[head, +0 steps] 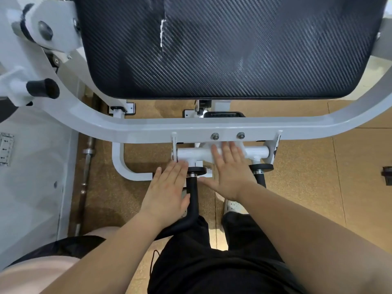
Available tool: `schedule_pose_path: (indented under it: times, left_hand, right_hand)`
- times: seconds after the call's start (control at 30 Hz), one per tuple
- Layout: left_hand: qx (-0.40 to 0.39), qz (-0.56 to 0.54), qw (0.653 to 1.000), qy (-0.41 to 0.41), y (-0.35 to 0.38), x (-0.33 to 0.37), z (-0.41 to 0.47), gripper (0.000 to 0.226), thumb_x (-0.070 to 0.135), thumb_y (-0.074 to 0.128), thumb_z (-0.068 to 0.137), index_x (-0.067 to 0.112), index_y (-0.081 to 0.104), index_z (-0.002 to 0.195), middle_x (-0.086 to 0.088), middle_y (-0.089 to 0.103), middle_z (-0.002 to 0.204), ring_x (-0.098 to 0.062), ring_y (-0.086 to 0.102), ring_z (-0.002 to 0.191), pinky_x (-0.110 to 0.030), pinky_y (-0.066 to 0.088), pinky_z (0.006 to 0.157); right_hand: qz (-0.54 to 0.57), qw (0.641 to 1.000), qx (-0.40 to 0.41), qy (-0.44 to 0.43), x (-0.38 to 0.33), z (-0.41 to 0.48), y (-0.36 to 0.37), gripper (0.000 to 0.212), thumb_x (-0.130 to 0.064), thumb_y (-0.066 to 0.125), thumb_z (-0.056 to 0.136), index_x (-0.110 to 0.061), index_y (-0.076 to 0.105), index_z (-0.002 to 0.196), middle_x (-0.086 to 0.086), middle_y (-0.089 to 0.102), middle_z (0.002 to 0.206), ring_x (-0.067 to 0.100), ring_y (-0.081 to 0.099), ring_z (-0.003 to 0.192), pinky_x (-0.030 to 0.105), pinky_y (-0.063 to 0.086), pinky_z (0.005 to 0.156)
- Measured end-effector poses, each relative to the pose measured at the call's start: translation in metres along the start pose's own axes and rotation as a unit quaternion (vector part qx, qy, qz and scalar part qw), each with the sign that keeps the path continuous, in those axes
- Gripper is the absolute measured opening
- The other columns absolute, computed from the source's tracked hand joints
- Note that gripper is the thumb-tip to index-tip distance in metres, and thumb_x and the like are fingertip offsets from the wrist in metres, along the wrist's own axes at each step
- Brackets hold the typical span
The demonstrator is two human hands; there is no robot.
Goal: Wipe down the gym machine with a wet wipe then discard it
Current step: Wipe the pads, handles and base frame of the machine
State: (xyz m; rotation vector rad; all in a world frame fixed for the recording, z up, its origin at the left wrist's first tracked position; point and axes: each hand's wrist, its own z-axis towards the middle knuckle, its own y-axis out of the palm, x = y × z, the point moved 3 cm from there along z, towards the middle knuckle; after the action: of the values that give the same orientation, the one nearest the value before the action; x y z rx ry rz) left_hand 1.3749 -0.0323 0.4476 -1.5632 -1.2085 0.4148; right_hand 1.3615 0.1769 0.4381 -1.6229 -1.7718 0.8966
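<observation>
Gym machine (212,127) with a white-painted frame fills the upper view, its big black pad (222,45) showing a woven pattern and a small tear with white beneath. Below the curved front bar runs a short white crossbar (191,154) with two black handles (193,194) pointing toward the person. The wet wipe (242,147) lies on this crossbar, pressed flat under the right hand (229,172), whose fingers are straight and spread; only the wipe's edges show past the fingertips. The left hand (167,189) is also flat and holds nothing, its fingertips touching the crossbar's left end just beside one handle. The floor (307,166) is tan, speckled tile with visible seams. A steel barbell (87,166) lies along it at the left, next to a pale wall panel (31,166) carrying a socket plate (6,149).
</observation>
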Motion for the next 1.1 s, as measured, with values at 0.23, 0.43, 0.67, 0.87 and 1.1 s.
schedule_pose_path:
  times: [0.23,0.43,0.67,0.87,1.1]
  left_hand:
    - [-0.008,-0.034,0.999,-0.021,0.006,-0.002,-0.006,0.082,0.048,0.048,0.093,0.012,0.02,0.161,-0.007,0.023,0.167,-0.026,0.028,0.151,-0.049,0.03,0.121]
    - [0.0,-0.036,0.999,-0.021,0.001,0.001,-0.006,0.082,0.04,0.056,0.091,0.006,0.026,0.159,-0.013,0.031,0.163,-0.027,0.035,0.147,-0.047,0.035,0.119]
    - [0.047,-0.024,0.998,-0.044,-0.01,0.014,0.004,0.07,0.04,0.056,0.095,0.002,0.041,0.152,-0.015,0.039,0.158,-0.031,0.04,0.144,-0.047,0.034,0.12]
    - [0.025,0.003,0.999,-0.032,-0.007,0.024,0.005,0.08,0.047,0.048,0.098,0.006,0.02,0.16,-0.012,0.018,0.168,-0.027,0.017,0.155,-0.046,0.012,0.127]
    - [-0.003,0.001,1.0,-0.007,-0.006,0.035,0.012,0.079,0.043,0.042,0.101,0.006,0.008,0.162,-0.013,0.007,0.17,-0.026,0.002,0.158,-0.044,0.009,0.128]
  right_hand:
    - [0.169,0.98,-0.021,-0.101,-0.035,0.011,-0.026,0.112,-0.092,-0.004,0.076,-0.024,0.001,0.165,0.0,-0.01,0.172,0.018,-0.017,0.157,0.048,-0.016,0.125]
    - [0.202,0.97,-0.03,-0.134,-0.059,0.018,-0.027,0.106,-0.088,0.0,0.077,-0.029,0.007,0.165,-0.01,-0.012,0.171,0.013,-0.02,0.156,0.046,-0.017,0.125]
    - [0.005,0.996,-0.056,0.065,0.0,-0.014,-0.007,0.115,-0.096,0.0,0.076,-0.02,-0.024,0.159,0.017,-0.034,0.163,0.042,-0.028,0.151,0.058,-0.012,0.124]
    - [-0.01,0.988,-0.055,0.142,0.013,-0.012,-0.008,0.131,-0.1,0.0,0.071,-0.003,-0.023,0.156,0.034,-0.024,0.161,0.05,-0.017,0.152,0.06,-0.003,0.125]
    - [-0.064,0.994,-0.051,-0.067,0.01,-0.001,-0.007,0.097,-0.071,0.025,0.1,-0.014,-0.032,0.155,0.019,-0.036,0.161,0.038,-0.031,0.15,0.053,-0.003,0.127]
